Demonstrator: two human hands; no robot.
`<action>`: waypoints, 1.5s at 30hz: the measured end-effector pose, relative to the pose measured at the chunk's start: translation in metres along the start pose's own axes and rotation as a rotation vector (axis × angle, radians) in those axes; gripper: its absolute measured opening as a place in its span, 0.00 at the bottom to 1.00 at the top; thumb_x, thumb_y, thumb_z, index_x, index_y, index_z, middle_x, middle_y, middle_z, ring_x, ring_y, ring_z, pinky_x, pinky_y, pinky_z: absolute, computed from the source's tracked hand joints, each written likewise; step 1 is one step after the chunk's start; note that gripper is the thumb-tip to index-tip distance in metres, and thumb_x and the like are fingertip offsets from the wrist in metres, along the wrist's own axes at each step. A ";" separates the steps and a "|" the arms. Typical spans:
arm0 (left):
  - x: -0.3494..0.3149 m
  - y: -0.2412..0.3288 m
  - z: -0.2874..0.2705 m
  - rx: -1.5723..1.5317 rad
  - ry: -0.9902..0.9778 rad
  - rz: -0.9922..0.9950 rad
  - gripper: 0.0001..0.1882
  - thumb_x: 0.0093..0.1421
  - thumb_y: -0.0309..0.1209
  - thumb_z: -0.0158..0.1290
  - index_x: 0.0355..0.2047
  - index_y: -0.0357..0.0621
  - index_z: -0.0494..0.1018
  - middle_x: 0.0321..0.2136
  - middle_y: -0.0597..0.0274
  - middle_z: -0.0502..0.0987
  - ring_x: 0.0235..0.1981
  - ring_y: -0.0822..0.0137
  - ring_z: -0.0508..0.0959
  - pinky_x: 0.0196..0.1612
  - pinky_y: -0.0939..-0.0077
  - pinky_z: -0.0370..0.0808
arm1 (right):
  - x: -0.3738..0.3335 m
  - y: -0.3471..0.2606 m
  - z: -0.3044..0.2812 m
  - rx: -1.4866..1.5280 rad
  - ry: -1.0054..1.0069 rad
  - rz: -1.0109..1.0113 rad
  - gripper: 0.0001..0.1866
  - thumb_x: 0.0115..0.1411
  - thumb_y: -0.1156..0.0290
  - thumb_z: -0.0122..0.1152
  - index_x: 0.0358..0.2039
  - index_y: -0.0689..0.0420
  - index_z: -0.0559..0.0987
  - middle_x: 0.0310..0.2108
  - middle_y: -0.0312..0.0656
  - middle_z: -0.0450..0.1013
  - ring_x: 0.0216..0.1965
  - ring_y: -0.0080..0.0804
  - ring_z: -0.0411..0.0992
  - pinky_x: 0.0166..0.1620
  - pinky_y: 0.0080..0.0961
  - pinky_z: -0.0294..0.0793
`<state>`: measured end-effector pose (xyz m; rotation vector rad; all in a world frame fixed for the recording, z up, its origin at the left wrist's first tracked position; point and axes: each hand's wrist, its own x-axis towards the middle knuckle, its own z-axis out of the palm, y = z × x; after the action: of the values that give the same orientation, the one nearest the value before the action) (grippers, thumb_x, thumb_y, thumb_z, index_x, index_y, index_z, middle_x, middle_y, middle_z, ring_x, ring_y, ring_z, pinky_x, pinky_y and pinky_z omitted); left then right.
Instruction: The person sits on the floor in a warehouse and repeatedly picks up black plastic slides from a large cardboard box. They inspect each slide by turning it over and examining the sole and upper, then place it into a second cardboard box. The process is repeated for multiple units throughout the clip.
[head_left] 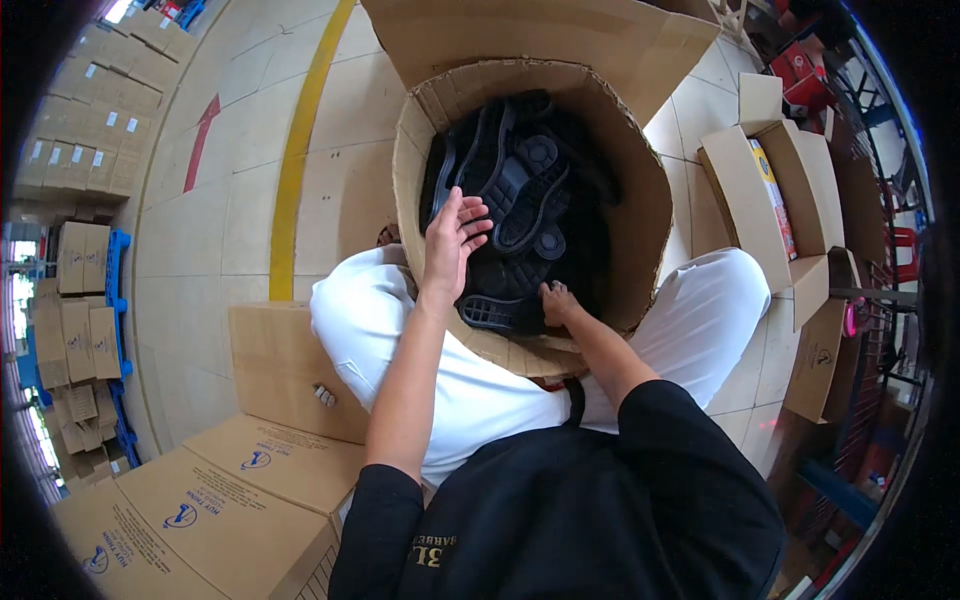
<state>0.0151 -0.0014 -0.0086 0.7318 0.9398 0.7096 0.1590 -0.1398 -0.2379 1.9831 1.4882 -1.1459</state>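
Black shoe soles [530, 190] lie in a loose heap inside a round-sided cardboard box [640, 190] between my knees. My left hand [456, 245] is open over the box's left side, fingers apart and nothing in them. Close below it, a sole with a gridded end [490, 312] rests by the near wall. My right hand [560, 303] reaches down inside the near right part of the box, beside that sole. Its fingers curl closed and their tips are lost against the dark heap, so what they hold is hidden.
Closed cartons [230, 490] stand at my left. To the right is an opened carton [770, 190] with packaged goods inside. A tall cardboard flap [550, 35] rises behind the box. A yellow line [300, 150] crosses the tiled floor; stacked cartons [85, 120] line the far left.
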 end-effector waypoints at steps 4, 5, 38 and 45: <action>-0.001 0.000 -0.004 -0.009 -0.039 0.016 0.24 0.54 0.53 0.44 0.36 0.43 0.67 0.32 0.62 0.70 0.33 0.70 0.71 0.37 0.78 0.66 | -0.004 0.001 -0.013 0.152 -0.165 -0.005 0.53 0.39 0.65 0.65 0.58 0.52 0.38 0.54 0.56 0.52 0.53 0.48 0.56 0.53 0.36 0.59; 0.000 -0.002 -0.004 -0.031 -0.046 0.018 0.24 0.54 0.52 0.44 0.36 0.43 0.67 0.32 0.61 0.70 0.33 0.69 0.71 0.37 0.77 0.67 | -0.004 0.002 -0.007 0.155 -0.177 -0.007 0.54 0.39 0.64 0.66 0.58 0.54 0.38 0.53 0.57 0.54 0.52 0.47 0.57 0.52 0.35 0.60; 0.009 -0.012 0.009 0.324 0.068 0.337 0.15 0.52 0.42 0.52 0.26 0.41 0.70 0.23 0.65 0.73 0.23 0.76 0.73 0.27 0.84 0.69 | -0.101 -0.041 -0.151 0.114 0.594 -0.431 0.15 0.44 0.75 0.52 0.36 0.56 0.74 0.29 0.52 0.72 0.34 0.45 0.71 0.37 0.34 0.70; 0.008 -0.022 0.010 0.759 0.050 0.530 0.15 0.49 0.41 0.55 0.26 0.40 0.72 0.24 0.60 0.75 0.26 0.71 0.74 0.33 0.79 0.70 | -0.171 -0.003 -0.213 0.906 0.567 -0.815 0.09 0.48 0.80 0.55 0.33 0.61 0.72 0.29 0.32 0.70 0.33 0.18 0.66 0.38 0.17 0.67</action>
<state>0.0321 -0.0098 -0.0254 1.6807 1.0769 0.8293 0.2182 -0.0853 0.0230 2.4588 2.5416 -1.9525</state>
